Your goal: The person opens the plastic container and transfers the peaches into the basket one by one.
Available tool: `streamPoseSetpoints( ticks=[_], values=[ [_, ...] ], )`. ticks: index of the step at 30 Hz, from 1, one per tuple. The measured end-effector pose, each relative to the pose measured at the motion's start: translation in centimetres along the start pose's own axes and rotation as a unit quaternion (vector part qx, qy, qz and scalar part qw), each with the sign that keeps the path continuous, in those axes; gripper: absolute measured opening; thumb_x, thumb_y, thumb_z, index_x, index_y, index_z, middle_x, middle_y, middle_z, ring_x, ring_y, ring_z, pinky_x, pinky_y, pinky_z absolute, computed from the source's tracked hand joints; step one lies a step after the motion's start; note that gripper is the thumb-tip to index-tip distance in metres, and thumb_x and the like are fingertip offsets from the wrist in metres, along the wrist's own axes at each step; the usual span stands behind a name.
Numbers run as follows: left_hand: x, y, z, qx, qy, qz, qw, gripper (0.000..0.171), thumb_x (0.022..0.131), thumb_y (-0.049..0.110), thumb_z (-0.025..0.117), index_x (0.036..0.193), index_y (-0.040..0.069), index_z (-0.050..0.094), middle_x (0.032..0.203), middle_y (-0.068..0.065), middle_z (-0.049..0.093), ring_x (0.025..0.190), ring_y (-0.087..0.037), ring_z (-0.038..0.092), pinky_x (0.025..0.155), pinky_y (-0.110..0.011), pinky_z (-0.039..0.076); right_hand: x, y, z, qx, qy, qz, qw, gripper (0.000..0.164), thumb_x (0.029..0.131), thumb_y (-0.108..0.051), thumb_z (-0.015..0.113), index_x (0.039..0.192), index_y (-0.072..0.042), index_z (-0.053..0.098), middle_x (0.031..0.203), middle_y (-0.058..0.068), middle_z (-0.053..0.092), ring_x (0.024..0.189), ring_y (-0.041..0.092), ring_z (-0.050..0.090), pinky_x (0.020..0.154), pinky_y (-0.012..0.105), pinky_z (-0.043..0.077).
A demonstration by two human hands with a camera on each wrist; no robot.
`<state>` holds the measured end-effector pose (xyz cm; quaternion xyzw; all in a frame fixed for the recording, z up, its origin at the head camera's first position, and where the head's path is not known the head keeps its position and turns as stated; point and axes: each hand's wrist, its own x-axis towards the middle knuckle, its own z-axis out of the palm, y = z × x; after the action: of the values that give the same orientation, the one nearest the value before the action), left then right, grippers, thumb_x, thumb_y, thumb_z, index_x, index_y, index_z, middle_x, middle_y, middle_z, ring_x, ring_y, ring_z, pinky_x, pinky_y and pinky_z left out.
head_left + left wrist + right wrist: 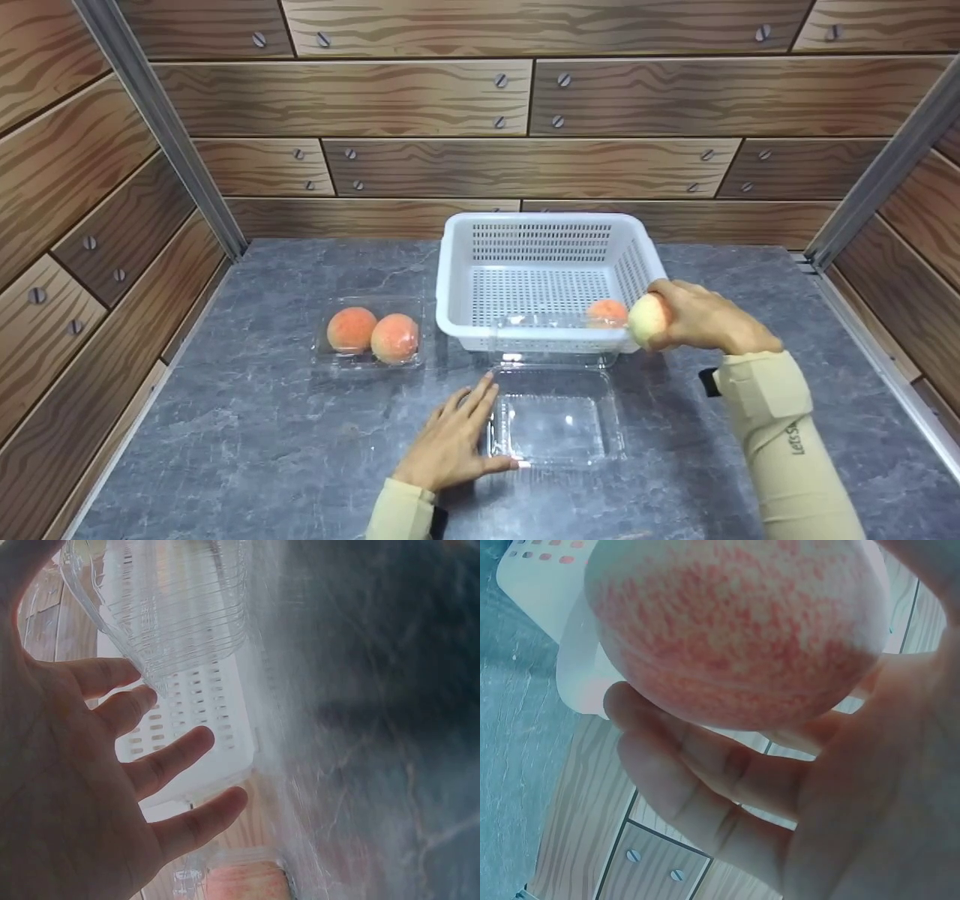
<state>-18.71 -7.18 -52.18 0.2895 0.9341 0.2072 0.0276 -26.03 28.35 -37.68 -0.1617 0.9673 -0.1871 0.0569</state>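
1. Far left: brown wood-print side wall (75, 240) bordered the mottled gray tabletop (247, 457); wide strip of gray surface between wall and first box.
2. Left box: clear rectangular plastic container (321, 361), two round orange-red peaches (352, 330) inside, side by side. Narrow gap from its right edge to the basket.
3. Left hand (450, 442): bare, fingers spread and extended, gripping nothing. Sat at left edge of second box, thumb by the near-left corner. Left wrist view showed fingertips at the plastic edge.
4. Center: open clear plastic clamshell box (555, 424), base flat on tabletop, transparent lid (551, 360) raised at the far side and overlapping the basket front in head view. Lid-to-basket contact: couldn't tell. Gray surface ran along the box's right and near edges.
5. Behind it: white rectangular slotted plastic basket (540, 218), long side facing the brown wood-print back wall (420, 169). One orange-red peach (604, 308) in its near-right corner.
6. Right hand (701, 319): fingers curled round a yellow-and-red peach (646, 322), held at basket's right rim near the front corner; rim contact unclear.
7. Far right: open gray strip between beige sleeve (780, 450) and silver metal rail (892, 379).
8. Counts: peaches 4 (2 boxed, 1 in basket, 1 held); clear boxes 2; basket 1; hands 2.
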Motion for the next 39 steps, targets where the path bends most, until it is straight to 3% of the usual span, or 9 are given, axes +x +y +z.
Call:
streamPoseSetpoints(
  ticks=[7,16,39],
  values=[
    [0.1,-0.1,0.1,0.002,-0.001,0.000,1.0000,0.105,0.084,0.066,0.068,0.159,0.003,0.028,0.169,-0.007,0.014,0.143,-0.041,0.035,0.111,-0.065,0.034,0.3,0.2,0.1,0.003,0.008,-0.005,1.000,0.065,0.067,-0.022,0.085,0.122,0.000,0.056,0.104,0.017,0.062,0.092,0.033,0.058,0.071,0.047,0.052],
    [0.1,-0.1,0.1,0.002,0.001,0.002,1.0000,0.105,0.084,0.067,0.067,0.158,0.002,0.029,0.168,-0.010,0.016,0.143,-0.042,0.036,0.111,-0.065,0.035,0.5,0.3,0.0,0.036,-0.007,0.020,0.999,0.075,0.073,-0.026,0.085,0.127,0.008,0.046,0.106,0.025,0.062,0.088,0.034,0.063,0.070,0.048,0.057],
    [0.0,0.0,0.0,0.014,-0.001,0.004,0.9999,0.105,0.085,0.069,0.065,0.158,0.002,0.030,0.169,-0.007,0.015,0.142,-0.041,0.037,0.109,-0.065,0.038,1.5,1.0,-0.1,0.028,0.022,-0.001,0.999,0.064,0.080,-0.030,0.083,0.121,0.006,0.050,0.102,0.019,0.062,0.088,0.031,0.060,0.074,0.049,0.054]
  ],
)
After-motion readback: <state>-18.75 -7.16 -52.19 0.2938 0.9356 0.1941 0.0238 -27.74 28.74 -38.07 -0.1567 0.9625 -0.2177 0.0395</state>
